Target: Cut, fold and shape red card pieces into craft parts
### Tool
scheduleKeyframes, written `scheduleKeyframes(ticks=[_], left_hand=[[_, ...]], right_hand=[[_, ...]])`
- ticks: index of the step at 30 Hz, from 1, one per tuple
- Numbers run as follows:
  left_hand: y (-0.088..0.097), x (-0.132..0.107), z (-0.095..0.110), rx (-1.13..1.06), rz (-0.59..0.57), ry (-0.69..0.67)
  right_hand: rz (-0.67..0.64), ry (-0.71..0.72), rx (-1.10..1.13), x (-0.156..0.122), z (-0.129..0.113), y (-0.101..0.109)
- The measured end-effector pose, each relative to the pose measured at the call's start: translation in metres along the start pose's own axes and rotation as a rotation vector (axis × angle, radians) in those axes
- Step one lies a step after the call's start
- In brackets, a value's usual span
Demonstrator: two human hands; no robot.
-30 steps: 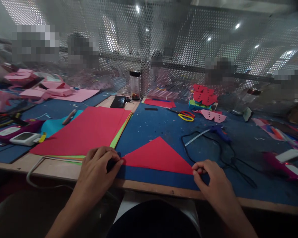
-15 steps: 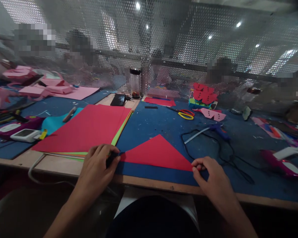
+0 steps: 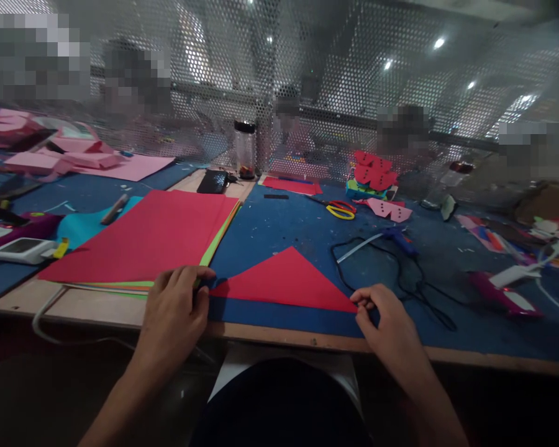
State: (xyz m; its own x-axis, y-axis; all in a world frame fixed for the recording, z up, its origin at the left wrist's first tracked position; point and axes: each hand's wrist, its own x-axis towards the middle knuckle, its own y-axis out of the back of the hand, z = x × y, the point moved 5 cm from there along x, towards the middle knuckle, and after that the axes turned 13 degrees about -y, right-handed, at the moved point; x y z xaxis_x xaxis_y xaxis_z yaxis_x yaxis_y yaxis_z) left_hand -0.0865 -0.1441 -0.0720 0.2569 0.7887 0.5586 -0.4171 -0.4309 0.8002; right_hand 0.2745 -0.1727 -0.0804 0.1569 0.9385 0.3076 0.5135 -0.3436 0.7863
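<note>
A red sheet of paper folded into a triangle [image 3: 286, 282] lies on the blue mat near the table's front edge, its peak pointing away from me. My right hand [image 3: 377, 313] pinches the triangle's right corner between thumb and fingers. At the left corner is my left hand [image 3: 179, 301], its fingers curled and its thumb against the tip, which they partly hide. Close beyond the left hand lies a stack of coloured paper [image 3: 151, 233], red on top with green and orange edges below.
Scissors [image 3: 340, 210] with red and yellow handles lie farther back. A blue glue gun [image 3: 400, 240] with its black cord is on the right. Red and pink paper cutouts [image 3: 377, 171], a lidded jar [image 3: 245, 149] and a phone [image 3: 213, 181] stand or lie near the perforated screen.
The view has shifted slightly, so most things sit farther left in it. Both hands stay at the triangle's corners, and the paper keeps its folded shape.
</note>
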Motion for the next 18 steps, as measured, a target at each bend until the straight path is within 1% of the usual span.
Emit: scheduleKeyframes(ticks=[2,3,5,6,7,10,13,16,18], left_hand=[[0.002,-0.001,0.008,0.027,0.036,-0.006],[0.004,-0.002,0.014,0.032,0.075,-0.01],[0.007,-0.002,0.03,-0.025,0.15,-0.052],[0.007,-0.002,0.041,-0.079,0.177,-0.105],[0.004,-0.001,0.053,-0.154,0.162,-0.178],[-0.012,0.002,0.083,-0.328,0.0,-0.371],[-0.024,0.006,0.09,-0.35,-0.059,-0.346],[-0.025,0.01,0.088,-0.35,-0.06,-0.335],[-0.025,0.012,0.087,-0.349,-0.068,-0.339]], right_hand=[[0.009,0.0,-0.012,0.0,-0.002,0.0],[0.013,0.001,-0.017,0.0,-0.002,0.001],[0.018,0.001,-0.021,0.0,-0.003,0.001],[0.018,0.002,-0.019,0.0,-0.004,0.001],[0.017,0.005,-0.017,0.0,-0.004,0.001],[0.02,0.013,-0.018,-0.001,-0.005,0.001],[0.031,0.012,-0.027,-0.001,-0.005,0.001],[0.03,0.014,-0.027,-0.001,-0.005,0.002],[0.069,0.031,-0.005,-0.003,-0.008,0.005]])
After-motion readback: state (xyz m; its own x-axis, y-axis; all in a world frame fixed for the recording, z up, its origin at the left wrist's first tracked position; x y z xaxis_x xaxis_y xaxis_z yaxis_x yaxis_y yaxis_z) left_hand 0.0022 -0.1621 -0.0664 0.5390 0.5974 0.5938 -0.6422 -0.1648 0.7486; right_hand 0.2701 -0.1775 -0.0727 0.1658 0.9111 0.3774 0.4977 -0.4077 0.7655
